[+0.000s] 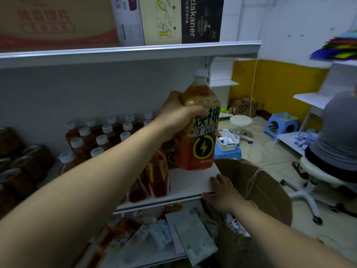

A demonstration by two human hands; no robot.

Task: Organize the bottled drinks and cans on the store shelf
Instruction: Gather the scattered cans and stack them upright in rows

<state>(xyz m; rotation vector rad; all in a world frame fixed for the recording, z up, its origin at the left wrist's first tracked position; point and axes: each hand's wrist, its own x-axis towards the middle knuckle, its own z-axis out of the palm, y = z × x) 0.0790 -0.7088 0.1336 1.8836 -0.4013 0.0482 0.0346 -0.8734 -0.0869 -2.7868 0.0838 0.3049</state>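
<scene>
Right hand (222, 192): laid flat on the front edge of the shelf (189, 182) near its right end, fingers straight and close together, thumb along the lip, gripping nothing.
Left hand (179, 113): arm stretched forward, fingers and thumb clamped round the shoulder of the big bottle (202, 136).
Bottle position: upright, white cap on top, over the shelf's right end. I cannot tell whether its base touches the board.
Hidden: the fingers cover the label's top; a matching bottle (170, 151) sits mostly behind the forearm; the cans (29, 157) at far left are dim.
Further back: rows of white-capped bottles (102, 140).
Writing: "能量饮料" above a yellow lightning ring; the top-shelf box (201, 18) reads "ziskaner".
</scene>
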